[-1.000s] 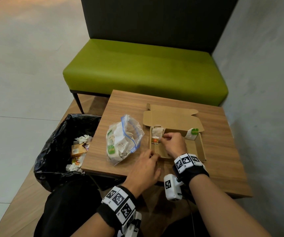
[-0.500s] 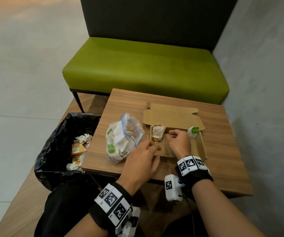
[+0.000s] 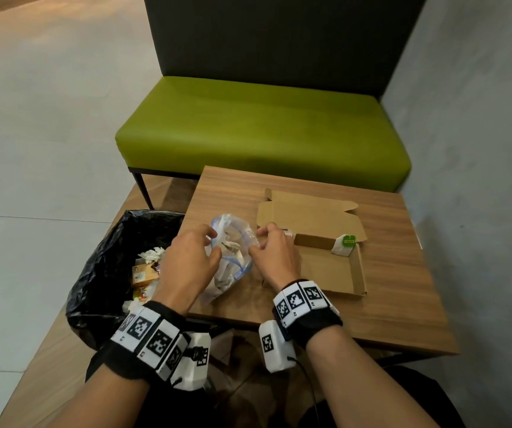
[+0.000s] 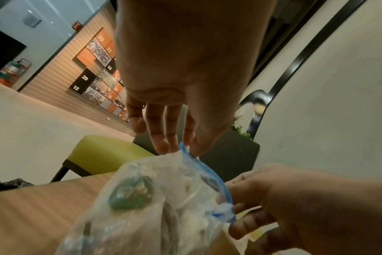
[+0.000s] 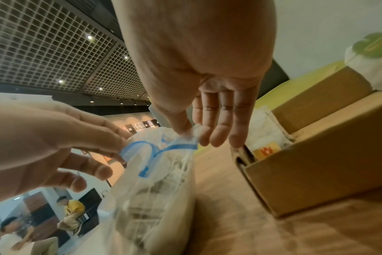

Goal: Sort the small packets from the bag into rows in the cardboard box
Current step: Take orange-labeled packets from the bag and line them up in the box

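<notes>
A clear zip bag [image 3: 233,264] with a blue seal, stuffed with small packets, lies on the wooden table [image 3: 402,304] left of the open cardboard box [image 3: 331,270]. My left hand [image 3: 216,242] pinches the left lip of its mouth. My right hand [image 3: 256,242] pinches the right lip. The left wrist view shows my left hand [image 4: 181,149] on the blue rim. In the right wrist view my right hand [image 5: 193,136] holds the clear edge. A green-labelled packet [image 3: 345,244] leans in the box's far right corner. A packet with an orange label [image 5: 266,150] stands at the box's far left.
A bin lined with a black bag [image 3: 109,257] holds rubbish at the table's left edge. A green bench [image 3: 264,134] stands behind the table, and a grey wall [image 3: 480,149] runs along the right. The box lid [image 3: 310,214] lies flat behind the box.
My right hand left the box and moved left to the bag. My left hand moved forward onto the bag too, and its mouth is now lifted and held between both hands.
</notes>
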Available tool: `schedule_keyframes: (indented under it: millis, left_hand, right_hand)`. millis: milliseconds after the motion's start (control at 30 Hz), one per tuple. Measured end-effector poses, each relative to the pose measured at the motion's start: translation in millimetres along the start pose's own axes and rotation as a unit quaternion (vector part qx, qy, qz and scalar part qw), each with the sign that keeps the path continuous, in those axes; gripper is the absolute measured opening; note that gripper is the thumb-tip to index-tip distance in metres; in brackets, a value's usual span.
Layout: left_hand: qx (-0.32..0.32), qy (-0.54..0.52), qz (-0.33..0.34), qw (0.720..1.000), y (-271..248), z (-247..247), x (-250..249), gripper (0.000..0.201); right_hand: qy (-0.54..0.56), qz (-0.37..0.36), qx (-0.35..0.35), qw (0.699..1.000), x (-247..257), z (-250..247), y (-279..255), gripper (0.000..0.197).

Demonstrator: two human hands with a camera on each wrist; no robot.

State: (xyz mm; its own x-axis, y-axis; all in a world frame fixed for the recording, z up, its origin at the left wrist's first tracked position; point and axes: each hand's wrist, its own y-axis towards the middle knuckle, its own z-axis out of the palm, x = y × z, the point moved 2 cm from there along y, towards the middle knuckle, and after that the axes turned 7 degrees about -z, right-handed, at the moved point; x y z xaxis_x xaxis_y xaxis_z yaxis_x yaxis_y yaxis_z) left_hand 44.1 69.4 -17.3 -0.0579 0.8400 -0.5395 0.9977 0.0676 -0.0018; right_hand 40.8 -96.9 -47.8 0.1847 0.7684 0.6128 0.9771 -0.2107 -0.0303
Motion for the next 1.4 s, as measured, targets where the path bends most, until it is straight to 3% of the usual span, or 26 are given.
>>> schedule_keyframes:
  millis: [167, 267, 367, 467, 733, 1067, 1167, 1300, 1400]
  left_hand:
    - [-0.005, 0.110, 0.019, 0.994, -9.9, -15.2, 15.0, 0.034]
    - [0.035, 0.093, 0.058, 0.993, -11.1, -18.5, 12.9, 0.036]
    - [0.091, 0.079, 0.018, 0.993, -7.6, -16.9, 14.3, 0.032]
    - [0.099, 0.093, -0.014, 0.991, -7.3, -14.3, 17.2, 0.044]
    - [0.126, 0.022, 0.010, 0.992, -18.7, -9.9, 18.0, 0.072]
    - [0.126, 0.042, 0.079, 0.988, -29.2, -7.0, 11.8, 0.078]
    - [0.130, 0.040, 0.085, 0.987, -30.7, -7.9, 12.7, 0.079]
    - [0.132, 0.033, 0.089, 0.987, -33.3, -9.9, 11.3, 0.079]
    - [0.139, 0.035, 0.092, 0.985, -34.6, -10.0, 7.7, 0.074]
  right_hand:
    - [0.006, -0.093, -0.036, 0.995, 16.4, -10.4, -18.0, 0.019]
    - [-0.012, -0.158, -0.037, 0.987, 24.9, -10.8, -28.1, 0.011]
    - [-0.042, -0.196, -0.031, 0.979, 29.9, -10.3, -34.7, 0.009]
    - [-0.053, -0.220, -0.024, 0.974, 31.9, -12.2, -41.9, 0.017]
    - [-0.118, -0.143, 0.007, 0.983, 28.1, -22.1, -45.5, 0.016]
    - [-0.182, -0.128, 0.150, 0.963, 52.2, -8.0, -39.7, 0.048]
    - [-0.206, -0.117, 0.142, 0.961, 51.0, -4.6, -39.2, 0.049]
    - [-0.204, -0.112, 0.091, 0.968, 49.2, 0.8, -40.1, 0.028]
    - [-0.210, -0.096, 0.094, 0.969, 48.3, 4.6, -41.6, 0.040]
